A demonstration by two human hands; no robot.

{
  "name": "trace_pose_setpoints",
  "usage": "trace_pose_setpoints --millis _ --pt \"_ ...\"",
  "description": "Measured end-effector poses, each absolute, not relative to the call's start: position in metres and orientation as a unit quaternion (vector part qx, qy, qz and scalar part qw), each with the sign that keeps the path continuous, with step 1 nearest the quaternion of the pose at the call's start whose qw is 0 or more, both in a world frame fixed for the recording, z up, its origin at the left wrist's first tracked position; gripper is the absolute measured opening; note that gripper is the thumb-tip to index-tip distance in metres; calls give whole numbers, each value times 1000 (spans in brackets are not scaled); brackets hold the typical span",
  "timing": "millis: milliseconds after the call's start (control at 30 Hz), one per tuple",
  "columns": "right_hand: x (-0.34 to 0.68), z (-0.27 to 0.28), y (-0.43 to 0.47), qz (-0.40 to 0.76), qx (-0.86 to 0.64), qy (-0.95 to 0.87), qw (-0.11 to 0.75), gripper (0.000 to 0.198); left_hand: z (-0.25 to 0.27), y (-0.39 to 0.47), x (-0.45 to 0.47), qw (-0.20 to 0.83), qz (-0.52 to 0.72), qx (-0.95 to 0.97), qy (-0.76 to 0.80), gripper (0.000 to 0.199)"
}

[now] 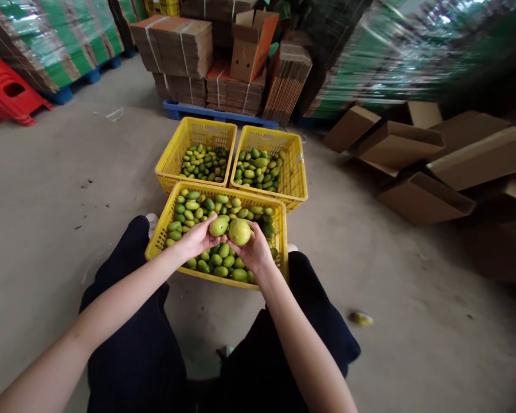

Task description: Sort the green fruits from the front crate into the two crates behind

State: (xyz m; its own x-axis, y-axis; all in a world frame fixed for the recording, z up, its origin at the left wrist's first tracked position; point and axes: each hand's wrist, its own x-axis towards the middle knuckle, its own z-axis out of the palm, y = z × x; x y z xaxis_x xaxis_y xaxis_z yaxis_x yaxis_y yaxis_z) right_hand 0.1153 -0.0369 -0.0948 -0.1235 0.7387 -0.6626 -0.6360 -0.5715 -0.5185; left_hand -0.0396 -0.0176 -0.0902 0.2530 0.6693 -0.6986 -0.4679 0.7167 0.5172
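My left hand [200,238] is closed around a green lemon [218,226], one end of it facing me. Right beside it, my right hand [253,248] grips a larger, yellower lemon [239,232]. Both hands are close together above a yellow plastic crate [155,244] between my legs. Inside that crate lie many green and yellow-green lemons [221,271], partly hidden under my hands and forearms.
Two more yellow crates, one at left [167,163] and one at right [298,172], hold similar fruit. Flattened cartons [176,49] sit on a blue pallet behind them. Open cardboard boxes [425,195] lie on the right, a red stool [12,92] on the left. A single fruit [361,318] rests on the floor.
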Motion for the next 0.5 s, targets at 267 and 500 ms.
trace_pose_setpoints --millis 267,500 --pt "125 -93 -33 752 -457 -128 457 30 -81 -14 -29 753 424 117 489 25" --pt "123 -79 -38 619 -520 -231 541 42 -77 -14 -39 735 444 253 446 35"
